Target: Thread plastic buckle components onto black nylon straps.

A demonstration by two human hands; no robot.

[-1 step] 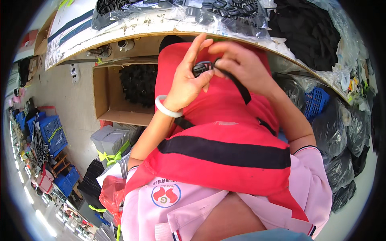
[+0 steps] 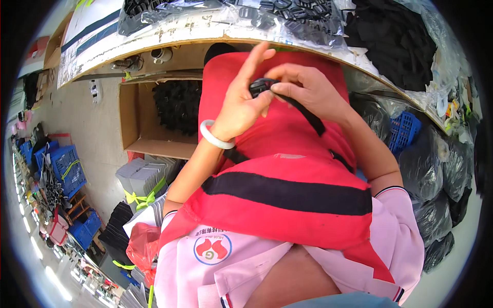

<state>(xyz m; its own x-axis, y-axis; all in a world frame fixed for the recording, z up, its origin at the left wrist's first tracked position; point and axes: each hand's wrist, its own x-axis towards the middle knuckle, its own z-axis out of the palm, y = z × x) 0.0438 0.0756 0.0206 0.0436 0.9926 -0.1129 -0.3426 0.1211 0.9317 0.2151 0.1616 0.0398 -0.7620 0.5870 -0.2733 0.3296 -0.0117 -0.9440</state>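
Over my lap, my left hand (image 2: 242, 105) pinches a small black plastic buckle (image 2: 260, 87) between thumb and fingers, its index finger pointing up. A black webbing strap (image 2: 307, 114) meets the buckle and hangs down to the right in a short tail. My right hand (image 2: 310, 92) grips that strap close to the buckle with thumb and forefinger. How the strap runs through the buckle is hidden by the fingertips. The red apron (image 2: 277, 138) lies beneath both hands.
The worktable (image 2: 205, 32) ahead carries clear bags of black buckles (image 2: 292, 13) and a heap of black straps (image 2: 390, 41). An open cardboard box (image 2: 159, 148) with black pieces stands below left. Dark plastic bags (image 2: 423, 169) and a blue basket (image 2: 404, 131) sit right.
My right fingers have closed down onto the strap beside the buckle. The buckle has turned slightly, and the strap's tail has shifted a little to the right.
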